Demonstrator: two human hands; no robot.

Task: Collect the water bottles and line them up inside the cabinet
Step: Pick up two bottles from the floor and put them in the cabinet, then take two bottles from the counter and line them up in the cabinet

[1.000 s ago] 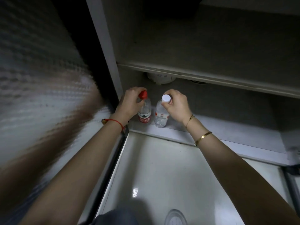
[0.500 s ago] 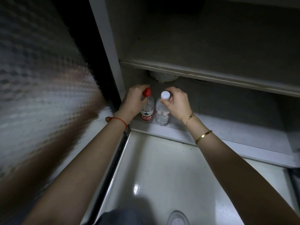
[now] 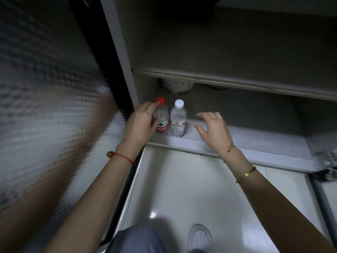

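two bottles (image 3: 169, 119) side by side in cabinet (image 3: 237, 136)

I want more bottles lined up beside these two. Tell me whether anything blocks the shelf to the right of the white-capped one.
Nothing visible does. Right of the white-capped bottle, the bottom shelf lies bare. Only the open right hand hovers over that spot, holding nothing.

My left hand (image 3: 141, 125) covers the red-capped bottle (image 3: 162, 118) label's left part; white bowl (image 3: 176, 85) half hidden behind shelf edge (image 3: 228, 81).
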